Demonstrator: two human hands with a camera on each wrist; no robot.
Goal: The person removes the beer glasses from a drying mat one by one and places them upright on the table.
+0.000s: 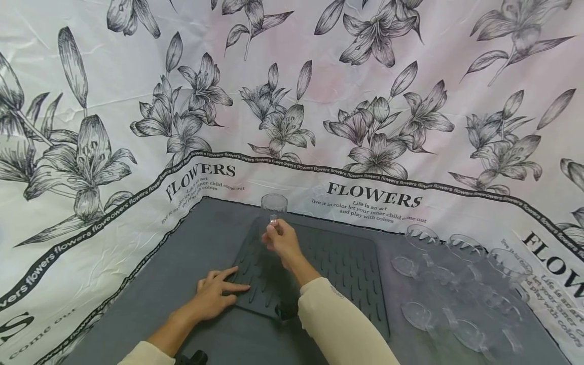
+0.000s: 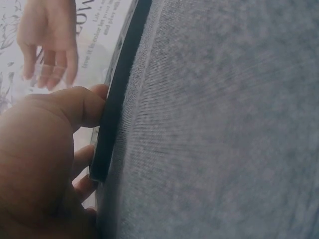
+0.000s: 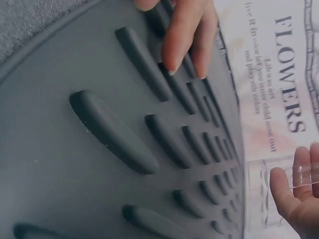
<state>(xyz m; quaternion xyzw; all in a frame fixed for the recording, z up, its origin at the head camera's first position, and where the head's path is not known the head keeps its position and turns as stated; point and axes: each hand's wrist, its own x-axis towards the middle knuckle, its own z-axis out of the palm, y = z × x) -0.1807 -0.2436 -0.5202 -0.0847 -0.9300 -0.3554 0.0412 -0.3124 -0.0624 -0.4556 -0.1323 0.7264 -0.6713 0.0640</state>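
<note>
My right hand point(image 1: 283, 243) is above the far left part of a dark grey ridged mat point(image 1: 342, 268). Its thumb and fingers pinch the stem of a clear stemmed glass point(image 1: 274, 204), whose bowl shows beyond the fingertips. In the right wrist view, the same hand point(image 3: 299, 194) appears at the right edge, with the transparent glass only partly readable. My left hand point(image 1: 214, 294) lies at the mat's left edge, fingers spread and fairly straight. In the left wrist view, the thumb of this hand point(image 2: 45, 149) touches the mat's raised edge point(image 2: 117, 99).
Several clear stemmed glasses point(image 1: 417, 317) stand on the right side of the grey cloth-covered table point(image 1: 178, 263); their outlines overlap. A white flower-printed cloth point(image 1: 292, 177) hangs behind and around the table. A black wrist device point(image 1: 286, 310) sits below my right wrist.
</note>
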